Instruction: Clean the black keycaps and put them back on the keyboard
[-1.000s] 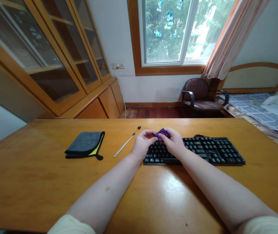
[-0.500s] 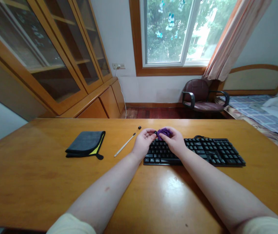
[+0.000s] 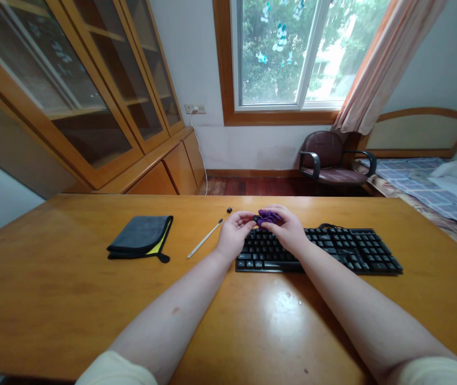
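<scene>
Above the left part of a black keyboard (image 3: 357, 251), my two hands meet. My left hand (image 3: 234, 234) pinches a small black keycap (image 3: 256, 218) between thumb and fingertips. A crumpled purple cloth (image 3: 268, 216) is gripped in my right hand (image 3: 290, 230), its edge touching the keycap. Left of my hands lies a white-handled toothbrush (image 3: 205, 238) with a dark head, slanting across the desk. Beyond the brush head sits another small black piece (image 3: 229, 210), which looks like a keycap. My hands hide some of the keyboard's left-hand keys.
A folded grey cloth (image 3: 140, 235) with black trim and a yellow inside lies left on the wooden desk (image 3: 92, 315). Past the desk stand a glass-fronted cabinet (image 3: 132, 141), an office chair (image 3: 328, 158) and a bed (image 3: 433, 179).
The purple cloth has shifted slightly in my right hand, with its fingers moved a little upward. My left hand stays nearly in place, still pinching the keycap.
</scene>
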`<act>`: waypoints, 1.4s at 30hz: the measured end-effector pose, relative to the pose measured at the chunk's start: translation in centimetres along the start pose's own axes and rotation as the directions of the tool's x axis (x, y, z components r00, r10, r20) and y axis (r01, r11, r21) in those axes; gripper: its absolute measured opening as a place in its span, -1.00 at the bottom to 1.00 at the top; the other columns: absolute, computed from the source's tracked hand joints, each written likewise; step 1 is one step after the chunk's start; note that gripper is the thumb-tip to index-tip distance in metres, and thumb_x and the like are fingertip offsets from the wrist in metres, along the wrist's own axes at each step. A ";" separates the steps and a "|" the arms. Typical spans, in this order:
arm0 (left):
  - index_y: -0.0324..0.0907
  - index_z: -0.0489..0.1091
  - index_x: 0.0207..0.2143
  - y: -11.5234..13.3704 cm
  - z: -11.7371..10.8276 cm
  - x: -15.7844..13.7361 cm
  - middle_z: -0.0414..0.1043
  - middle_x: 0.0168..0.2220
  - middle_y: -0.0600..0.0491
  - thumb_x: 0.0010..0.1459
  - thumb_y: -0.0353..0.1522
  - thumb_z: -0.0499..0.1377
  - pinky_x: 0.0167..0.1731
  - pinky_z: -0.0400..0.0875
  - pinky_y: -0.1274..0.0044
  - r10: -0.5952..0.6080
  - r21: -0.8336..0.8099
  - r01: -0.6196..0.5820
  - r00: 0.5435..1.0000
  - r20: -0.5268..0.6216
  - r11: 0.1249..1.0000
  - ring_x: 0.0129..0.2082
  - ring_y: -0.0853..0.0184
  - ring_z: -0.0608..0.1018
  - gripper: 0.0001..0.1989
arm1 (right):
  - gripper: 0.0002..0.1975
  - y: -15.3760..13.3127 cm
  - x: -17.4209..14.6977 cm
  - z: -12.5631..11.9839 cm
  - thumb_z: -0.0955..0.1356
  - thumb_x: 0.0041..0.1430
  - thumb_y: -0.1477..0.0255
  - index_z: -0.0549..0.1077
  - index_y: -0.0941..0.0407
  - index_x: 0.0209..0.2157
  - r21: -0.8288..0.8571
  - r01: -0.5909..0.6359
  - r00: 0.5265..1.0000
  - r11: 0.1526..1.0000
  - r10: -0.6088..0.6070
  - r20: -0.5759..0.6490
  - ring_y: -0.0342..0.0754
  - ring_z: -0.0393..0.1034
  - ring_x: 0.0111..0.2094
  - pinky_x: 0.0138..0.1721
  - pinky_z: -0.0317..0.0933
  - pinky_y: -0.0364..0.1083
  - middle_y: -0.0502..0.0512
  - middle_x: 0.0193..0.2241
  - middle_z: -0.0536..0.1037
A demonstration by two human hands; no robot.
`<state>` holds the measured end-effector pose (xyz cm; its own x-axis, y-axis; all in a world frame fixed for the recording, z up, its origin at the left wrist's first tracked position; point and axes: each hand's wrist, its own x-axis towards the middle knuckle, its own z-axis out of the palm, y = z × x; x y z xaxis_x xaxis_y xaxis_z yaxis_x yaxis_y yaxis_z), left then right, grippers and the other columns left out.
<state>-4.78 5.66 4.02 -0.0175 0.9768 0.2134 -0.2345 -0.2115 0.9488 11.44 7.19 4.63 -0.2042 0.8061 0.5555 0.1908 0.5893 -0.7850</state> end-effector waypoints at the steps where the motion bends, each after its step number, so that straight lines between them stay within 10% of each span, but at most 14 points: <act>1: -0.22 0.47 -0.33 0.0 0.0 0.0 0.53 -0.35 0.03 -0.10 -0.40 0.28 -0.16 0.40 0.44 0.013 0.024 -0.013 1.000 -0.001 1.000 -0.31 0.34 0.55 -0.80 | -0.71 -0.1 0.0 -0.1 0.42 0.00 0.36 0.49 0.02 -0.17 -0.011 0.002 1.000 1.000 -0.002 0.020 0.01 0.36 -0.13 -0.05 0.24 0.04 0.10 -0.21 0.46; 31: -0.20 0.50 -0.28 0.5 0.7 -1.0 0.56 -0.29 0.00 -0.16 -0.39 0.32 -0.13 0.41 0.40 -0.043 0.068 0.044 0.999 -0.021 0.997 -0.28 0.28 0.56 -0.71 | -0.85 -1.5 -0.5 0.5 0.27 0.15 0.38 0.41 0.11 -0.44 -0.189 -0.042 0.999 0.981 0.046 0.019 -0.05 0.33 -0.40 -0.32 0.20 -0.07 0.04 -0.48 0.44; 42: -0.23 0.42 -0.34 0.0 0.5 -0.4 0.51 -0.37 0.04 -0.20 -0.43 0.33 -0.21 0.43 0.46 0.038 0.057 -0.032 0.994 -0.102 0.998 -0.35 0.36 0.54 -0.71 | -0.72 0.1 -0.3 0.3 0.34 0.09 0.25 0.45 0.12 -0.21 0.167 -0.208 0.972 0.964 0.223 -0.076 0.00 0.44 -0.28 -0.19 0.33 0.03 0.14 -0.27 0.52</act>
<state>-4.23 5.22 4.01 -0.1256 0.9664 0.2244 -0.1781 -0.2445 0.9532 11.28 6.93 4.31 -0.0826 0.9187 0.3861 0.0656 0.3916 -0.9178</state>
